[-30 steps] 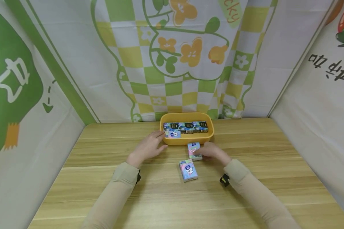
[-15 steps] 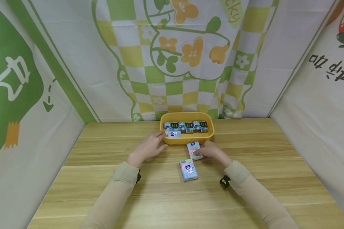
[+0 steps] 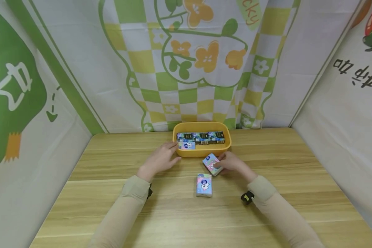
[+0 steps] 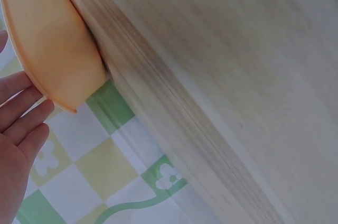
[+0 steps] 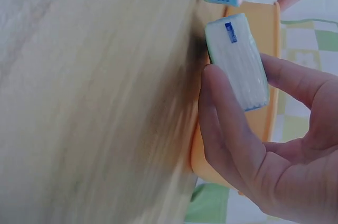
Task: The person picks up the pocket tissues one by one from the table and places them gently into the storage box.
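My left hand (image 3: 161, 158) touches the left front corner of a yellow bin (image 3: 204, 152), its fingers nearly straight in the left wrist view along the bin's rim (image 4: 55, 49). Just in front of the bin, my right hand (image 3: 234, 162) pinches a pink-and-blue tissue pack (image 3: 211, 163) between thumb and fingers. From the right wrist, the white wrapped side of that pack (image 5: 237, 60) shows, slightly tilted. A second pink-and-blue tissue pack (image 3: 204, 185) lies on the table nearer to me. Another light tissue pack (image 3: 187, 145) lies inside the bin at its left front.
Three dark blue-green packs (image 3: 200, 138) sit in a row along the back of the bin. The wooden table (image 3: 173, 220) meets a checked fabric backdrop (image 3: 189, 96) behind the bin, with printed fabric walls on both sides.
The pack in my right hand has turned to a slant, and that hand has shifted slightly right. The nearer pack on the table has turned straighter. My left hand has stayed put.
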`<state>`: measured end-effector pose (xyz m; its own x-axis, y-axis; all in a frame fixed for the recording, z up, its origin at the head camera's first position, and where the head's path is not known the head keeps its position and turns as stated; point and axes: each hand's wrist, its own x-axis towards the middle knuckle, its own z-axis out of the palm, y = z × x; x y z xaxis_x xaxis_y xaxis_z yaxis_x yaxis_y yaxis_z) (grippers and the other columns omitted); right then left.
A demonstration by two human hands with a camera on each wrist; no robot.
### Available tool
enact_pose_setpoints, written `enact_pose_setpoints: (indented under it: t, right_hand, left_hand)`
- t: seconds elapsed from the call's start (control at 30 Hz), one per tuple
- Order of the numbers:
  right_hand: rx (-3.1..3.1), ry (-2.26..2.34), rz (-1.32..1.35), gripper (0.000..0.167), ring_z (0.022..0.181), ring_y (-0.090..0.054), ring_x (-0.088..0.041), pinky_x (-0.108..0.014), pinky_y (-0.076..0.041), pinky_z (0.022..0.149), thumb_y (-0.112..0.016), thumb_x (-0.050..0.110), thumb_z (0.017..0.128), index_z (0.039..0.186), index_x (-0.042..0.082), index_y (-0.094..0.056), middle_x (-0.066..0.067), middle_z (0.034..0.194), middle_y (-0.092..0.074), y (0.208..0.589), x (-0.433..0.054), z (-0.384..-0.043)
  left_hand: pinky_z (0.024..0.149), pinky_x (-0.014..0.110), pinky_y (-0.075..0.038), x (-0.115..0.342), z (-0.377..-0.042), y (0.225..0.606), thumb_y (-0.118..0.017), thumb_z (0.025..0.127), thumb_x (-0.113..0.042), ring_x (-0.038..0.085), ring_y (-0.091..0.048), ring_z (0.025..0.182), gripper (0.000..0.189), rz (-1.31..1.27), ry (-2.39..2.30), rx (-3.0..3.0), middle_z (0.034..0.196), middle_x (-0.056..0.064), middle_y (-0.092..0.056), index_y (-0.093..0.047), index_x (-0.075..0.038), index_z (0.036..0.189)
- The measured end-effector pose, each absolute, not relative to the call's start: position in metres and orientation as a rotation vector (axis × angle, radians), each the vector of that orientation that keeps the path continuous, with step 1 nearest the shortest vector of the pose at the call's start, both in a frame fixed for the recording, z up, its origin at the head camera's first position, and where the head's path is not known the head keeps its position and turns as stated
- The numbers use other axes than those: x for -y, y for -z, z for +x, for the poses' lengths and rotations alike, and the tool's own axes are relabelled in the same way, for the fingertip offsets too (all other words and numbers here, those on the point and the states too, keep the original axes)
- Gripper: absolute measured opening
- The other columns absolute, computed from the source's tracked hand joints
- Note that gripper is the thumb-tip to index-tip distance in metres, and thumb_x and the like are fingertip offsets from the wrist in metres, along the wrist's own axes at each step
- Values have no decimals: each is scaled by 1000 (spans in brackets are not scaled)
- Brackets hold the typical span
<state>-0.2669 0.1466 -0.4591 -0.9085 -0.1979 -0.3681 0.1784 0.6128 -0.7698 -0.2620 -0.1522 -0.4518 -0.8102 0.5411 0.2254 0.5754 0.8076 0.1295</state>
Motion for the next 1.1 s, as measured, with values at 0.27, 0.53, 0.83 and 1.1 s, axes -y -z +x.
enact_pose_setpoints:
  t: [0.27,0.53,0.83,1.1]
  right_hand:
    - [-2421,1224,-71,43,76,-67,-29,-38,-61,72,-71,17,83,114,-6,-52,-20,106,-57,441,-158,-266]
    - [-2408,1253,-83,42,89,-65,-41,-45,-59,80,-70,16,83,114,-7,-53,-22,109,-57,421,-162,-263]
    - [-2375,1290,-110,43,91,-65,-45,-47,-58,80,-68,15,85,117,-8,-50,-23,104,-58,411,-163,-262]
    - [-2394,1252,-121,41,81,-68,-39,-42,-61,73,-68,16,85,116,-6,-53,-18,93,-61,404,-164,-270]
  left_hand:
    - [111,46,-38,152,-262,449,-62,92,-32,36,-47,128,55,-880,300,2813,138,21,-50,-53,4,132]
    - [112,45,-37,152,-262,448,-62,92,-33,34,-47,129,55,-876,287,2819,138,20,-50,-53,3,132]
    - [113,44,-35,151,-262,448,-61,92,-35,33,-45,131,56,-862,253,2842,140,18,-49,-52,1,134]
    - [113,45,-35,151,-260,448,-60,93,-34,34,-45,130,56,-865,252,2853,140,18,-48,-51,1,134]
